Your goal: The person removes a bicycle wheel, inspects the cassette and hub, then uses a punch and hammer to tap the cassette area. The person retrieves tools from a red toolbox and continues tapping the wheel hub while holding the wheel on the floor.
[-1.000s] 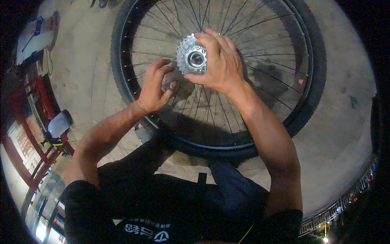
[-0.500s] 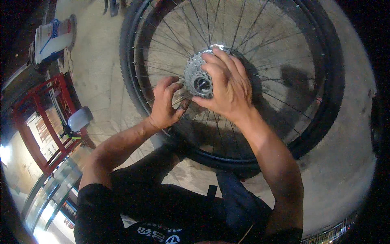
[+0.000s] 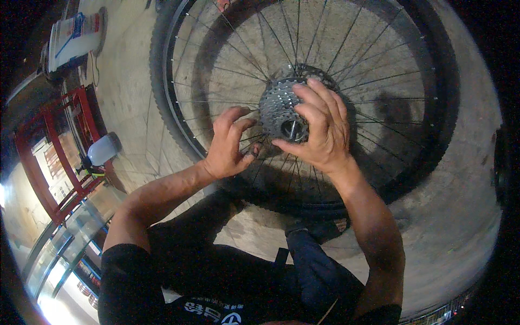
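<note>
A bicycle wheel (image 3: 162, 89) with a black tyre and thin dark spokes is in front of me. At its hub is a silver-grey cassette (image 3: 275, 105), its stepped toothed rings facing me and a round bore at the small end. My right hand (image 3: 325, 127) curves around the cassette's right side, with thumb below and fingers above; the palm hides part of the rings. Just left of the cassette is my left hand (image 3: 225, 143), thumb and fingers apart and dark smudges on the thumb. It holds nothing I can see.
A white bucket (image 3: 75, 43) stands at the upper left. Below it are a red metal frame (image 3: 40, 157) and a pale rounded container (image 3: 104, 149). Glass shelving (image 3: 70, 238) is at the lower left. My legs (image 3: 319, 265) are close to the wheel's near edge.
The wheel has tilted, and the cassette's small end has shifted right and a little nearer me. Both hands moved along with it, the right still around the cassette and the left still spread.
</note>
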`<state>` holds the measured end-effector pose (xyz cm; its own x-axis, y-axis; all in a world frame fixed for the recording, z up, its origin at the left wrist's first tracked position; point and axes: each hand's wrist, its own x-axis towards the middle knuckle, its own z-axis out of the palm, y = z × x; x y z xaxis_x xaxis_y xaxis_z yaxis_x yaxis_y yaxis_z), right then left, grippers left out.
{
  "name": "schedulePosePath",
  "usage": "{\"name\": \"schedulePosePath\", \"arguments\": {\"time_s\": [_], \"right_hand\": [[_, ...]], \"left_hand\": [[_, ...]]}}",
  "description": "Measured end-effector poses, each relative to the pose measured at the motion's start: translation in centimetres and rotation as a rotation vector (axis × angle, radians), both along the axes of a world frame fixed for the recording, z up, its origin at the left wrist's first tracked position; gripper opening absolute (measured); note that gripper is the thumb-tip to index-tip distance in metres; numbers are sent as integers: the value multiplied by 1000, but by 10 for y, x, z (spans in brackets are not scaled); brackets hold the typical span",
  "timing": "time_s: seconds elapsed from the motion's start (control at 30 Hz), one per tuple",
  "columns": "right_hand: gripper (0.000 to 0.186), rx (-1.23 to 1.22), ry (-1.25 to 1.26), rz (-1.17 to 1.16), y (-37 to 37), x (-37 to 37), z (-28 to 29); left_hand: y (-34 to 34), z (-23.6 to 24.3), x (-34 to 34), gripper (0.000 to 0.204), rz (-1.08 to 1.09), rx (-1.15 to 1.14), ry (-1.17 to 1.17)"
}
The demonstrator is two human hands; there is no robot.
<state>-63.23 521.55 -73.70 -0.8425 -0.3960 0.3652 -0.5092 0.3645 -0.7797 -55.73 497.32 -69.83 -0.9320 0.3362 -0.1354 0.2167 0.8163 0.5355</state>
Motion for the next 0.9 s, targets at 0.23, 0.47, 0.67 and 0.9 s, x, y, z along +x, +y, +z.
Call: {"name": "schedulePosePath", "arguments": {"time_s": [0.23,0.47,0.67,0.9], "right_hand": [[86,-10,33,13,0,-1,1],[92,1,49,62,5,-3,2],[92,36,66,70,3,-3,4],[89,32,89,81,3,-2,0]], "left_hand": [[-1,6,2,68,12,18,9],[-2,6,0,75,6,35,46],[-3,9,2,78,29,-10,59],[-6,3,2,83,31,16,73]]}}
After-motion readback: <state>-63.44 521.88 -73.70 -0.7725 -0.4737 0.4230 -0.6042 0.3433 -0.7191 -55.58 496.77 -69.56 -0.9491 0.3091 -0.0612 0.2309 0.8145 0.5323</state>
